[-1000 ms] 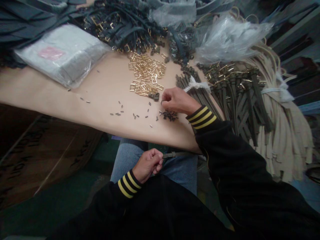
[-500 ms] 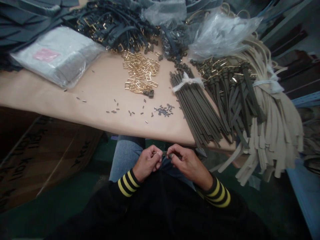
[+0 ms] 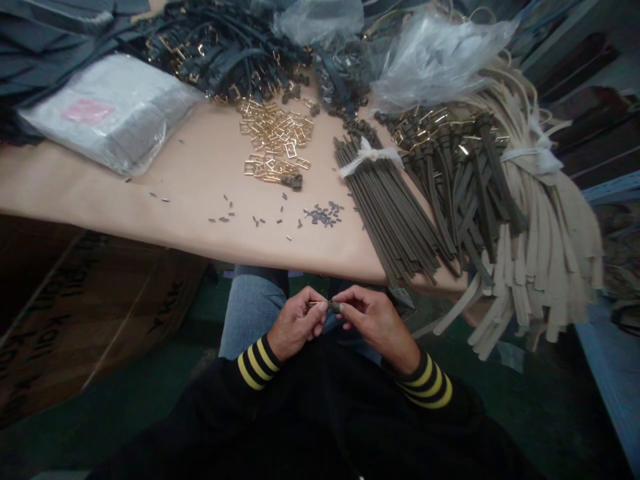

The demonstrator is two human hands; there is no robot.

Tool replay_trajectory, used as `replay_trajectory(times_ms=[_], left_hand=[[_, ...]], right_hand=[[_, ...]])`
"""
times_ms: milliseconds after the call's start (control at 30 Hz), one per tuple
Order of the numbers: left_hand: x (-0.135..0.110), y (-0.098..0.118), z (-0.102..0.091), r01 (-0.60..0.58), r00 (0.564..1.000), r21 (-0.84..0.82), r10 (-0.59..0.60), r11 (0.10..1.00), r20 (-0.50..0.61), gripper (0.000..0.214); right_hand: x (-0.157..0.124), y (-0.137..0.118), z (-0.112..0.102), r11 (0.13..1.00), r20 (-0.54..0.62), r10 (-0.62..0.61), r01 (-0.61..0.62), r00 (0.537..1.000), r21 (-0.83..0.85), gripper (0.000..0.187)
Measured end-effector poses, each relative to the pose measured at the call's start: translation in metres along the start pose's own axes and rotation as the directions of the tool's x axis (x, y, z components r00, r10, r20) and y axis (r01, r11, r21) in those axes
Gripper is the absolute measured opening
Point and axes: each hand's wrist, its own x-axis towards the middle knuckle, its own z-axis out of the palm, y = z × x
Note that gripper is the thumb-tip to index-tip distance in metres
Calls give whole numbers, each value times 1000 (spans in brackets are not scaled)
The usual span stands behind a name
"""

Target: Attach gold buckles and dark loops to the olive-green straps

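Over my lap, below the table's edge, my left hand (image 3: pixel 296 325) and my right hand (image 3: pixel 371 320) meet fingertip to fingertip. Both are closed in a pinch on the end of a thin olive strap (image 3: pixel 332 306), which carries a small dark loop. The rest of the strap is hidden behind my right hand. On the table (image 3: pixel 200 180) just above lies a little heap of small dark pieces (image 3: pixel 323 214), with more of them scattered to its left. A pile of gold buckles (image 3: pixel 274 141) lies farther back.
A tied bundle of olive straps (image 3: pixel 395 207) overhangs the table edge at right, beside buckled straps (image 3: pixel 465 160) and cream straps (image 3: pixel 550 240). A plastic-wrapped packet (image 3: pixel 107 110) lies at back left, dark belts (image 3: pixel 220 53) and clear bags (image 3: pixel 435 63) behind. A cardboard box (image 3: pixel 75 313) stands under the table.
My right hand left the heap of small dark pieces on the table and came down to my lap, where it joined the left hand on the strap end.
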Motion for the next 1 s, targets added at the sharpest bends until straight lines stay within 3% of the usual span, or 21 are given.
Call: replay_trajectory(times_ms=[233, 433, 633, 867, 1000], left_hand=[[2, -4, -2, -12, 1000, 10, 12, 1000, -29, 25], [2, -5, -5, -30, 1000, 0, 30, 1000, -5, 24], [3, -6, -3, -24, 999, -139, 30, 990, 36, 24], [2, -4, -4, -21, 992, -189, 45, 982, 119, 26], [2, -3, -5, -20, 989, -176, 46, 984, 142, 28]], right_hand=[[-2, 0, 2, 989, 4, -113, 113, 994, -94, 21], [1, 3, 4, 992, -34, -79, 75, 996, -105, 14], [1, -3, 5, 962, -8, -171, 165, 985, -219, 15], [5, -2, 4, 998, 22, -46, 47, 999, -30, 4], [7, 0, 4, 1000, 74, -20, 21, 997, -20, 3]])
